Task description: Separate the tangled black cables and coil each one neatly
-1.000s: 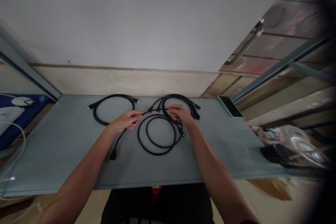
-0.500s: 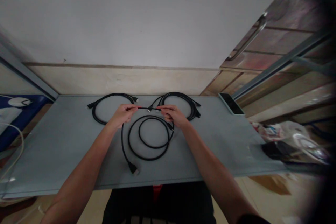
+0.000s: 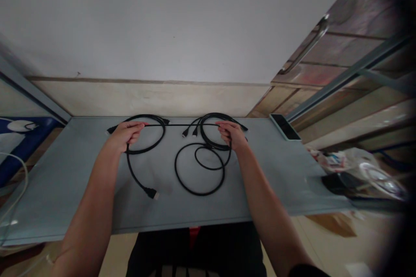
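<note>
A black cable [image 3: 182, 125] is stretched straight between my two hands, above the grey table. My left hand [image 3: 125, 135] pinches it at one end of this stretch, and a short length with an HDMI-like plug [image 3: 151, 193] hangs down from that hand. The other end of the stretch is pinched by my right hand [image 3: 232, 134], from which the rest trails into loose loops [image 3: 199, 194] on the tabletop. Behind my left hand lies a coiled black cable [image 3: 152, 150]. Another black coil [image 3: 208, 114], with its plugs showing, is partly hidden by my right hand.
The grey table [image 3: 273, 181] runs along a white wall panel [image 3: 175, 30]. A phone [image 3: 286, 127] lies at its far right corner. Plastic bags [image 3: 351, 162] and a dark cup-like object [image 3: 338, 183] are at the right edge; a blue item [image 3: 42, 138] stands at the left.
My hands have moved apart, left hand leftward and right hand rightward, so the straight stretch of cable is longer. The hanging plug shifted left and the loose loops moved right.
</note>
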Demonstrator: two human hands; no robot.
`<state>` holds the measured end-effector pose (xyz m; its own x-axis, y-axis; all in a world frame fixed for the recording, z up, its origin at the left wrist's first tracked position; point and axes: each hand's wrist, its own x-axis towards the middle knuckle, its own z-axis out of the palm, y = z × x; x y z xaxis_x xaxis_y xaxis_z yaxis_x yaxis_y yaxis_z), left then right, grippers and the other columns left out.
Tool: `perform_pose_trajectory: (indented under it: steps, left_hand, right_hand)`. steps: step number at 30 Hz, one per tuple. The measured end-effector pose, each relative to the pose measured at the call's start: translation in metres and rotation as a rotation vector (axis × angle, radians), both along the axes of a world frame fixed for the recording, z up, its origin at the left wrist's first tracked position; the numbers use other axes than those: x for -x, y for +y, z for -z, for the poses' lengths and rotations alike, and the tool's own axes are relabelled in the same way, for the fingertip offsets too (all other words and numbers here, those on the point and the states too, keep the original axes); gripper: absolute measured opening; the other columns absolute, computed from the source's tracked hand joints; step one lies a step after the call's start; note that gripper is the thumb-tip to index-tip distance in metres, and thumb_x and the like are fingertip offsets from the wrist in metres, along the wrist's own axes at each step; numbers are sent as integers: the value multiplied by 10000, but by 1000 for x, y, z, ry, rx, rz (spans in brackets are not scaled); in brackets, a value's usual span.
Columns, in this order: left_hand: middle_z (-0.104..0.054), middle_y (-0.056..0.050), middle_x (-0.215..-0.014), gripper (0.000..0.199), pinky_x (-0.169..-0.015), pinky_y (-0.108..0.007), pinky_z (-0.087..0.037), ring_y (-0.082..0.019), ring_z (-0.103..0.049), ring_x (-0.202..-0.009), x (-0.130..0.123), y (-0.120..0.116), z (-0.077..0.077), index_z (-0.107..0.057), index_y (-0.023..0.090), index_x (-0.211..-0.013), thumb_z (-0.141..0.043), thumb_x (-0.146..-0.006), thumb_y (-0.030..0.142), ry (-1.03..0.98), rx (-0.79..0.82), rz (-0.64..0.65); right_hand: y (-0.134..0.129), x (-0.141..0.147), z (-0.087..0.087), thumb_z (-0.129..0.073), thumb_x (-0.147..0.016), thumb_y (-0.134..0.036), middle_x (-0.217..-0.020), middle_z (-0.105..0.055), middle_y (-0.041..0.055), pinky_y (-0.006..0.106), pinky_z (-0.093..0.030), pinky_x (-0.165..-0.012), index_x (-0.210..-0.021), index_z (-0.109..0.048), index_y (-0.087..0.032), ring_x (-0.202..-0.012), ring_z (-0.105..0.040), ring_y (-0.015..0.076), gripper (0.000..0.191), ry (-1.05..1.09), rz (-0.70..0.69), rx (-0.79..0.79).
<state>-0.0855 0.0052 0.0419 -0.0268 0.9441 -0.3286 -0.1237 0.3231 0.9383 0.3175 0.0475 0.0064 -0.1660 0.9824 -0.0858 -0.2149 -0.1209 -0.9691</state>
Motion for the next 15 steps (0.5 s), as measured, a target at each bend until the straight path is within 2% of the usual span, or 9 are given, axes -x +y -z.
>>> perform_pose_trajectory:
  steps: [3, 7, 11, 15]
  left_hand:
    - [-310, 101, -544, 305, -320, -124, -135, -5, -235, -370, 7, 0, 1, -687, 107, -957, -788, -694, 223, -27, -19, 3]
    - [-325, 99, -554, 281, -332, -116, -131, -6, -228, -364, -4, -1, 1, -644, 160, -976, -758, -730, 235, -126, -74, 35]
    - [-287, 111, -560, 378, -349, -112, -122, -14, -201, -362, -24, -5, -2, -586, 232, -1140, -719, -794, 309, -236, -74, 133]
    - [-264, 110, -573, 507, -356, -122, -131, -25, -194, -377, -39, -9, -3, -522, 262, -1278, -683, -828, 431, -226, -98, 195]
  right_hand:
    - [3, -2, 1, -724, -697, -299, -573, -350, -64, 208, -99, -359, -898, -690, -151, -440, -169, 46, 252, 17, 50, -3]
    - [1, 11, 2, -734, -688, -303, -580, -336, -73, 194, -98, -349, -909, -661, -174, -433, -164, 42, 266, 90, 78, -1]
    - [-5, 28, 3, -737, -691, -316, -569, -332, -81, 188, -94, -339, -922, -640, -183, -420, -169, 39, 284, 73, 12, 31]
    - [-11, 40, 4, -737, -711, -328, -551, -302, -98, 189, -110, -333, -950, -628, -190, -407, -161, 40, 296, 12, -80, 43]
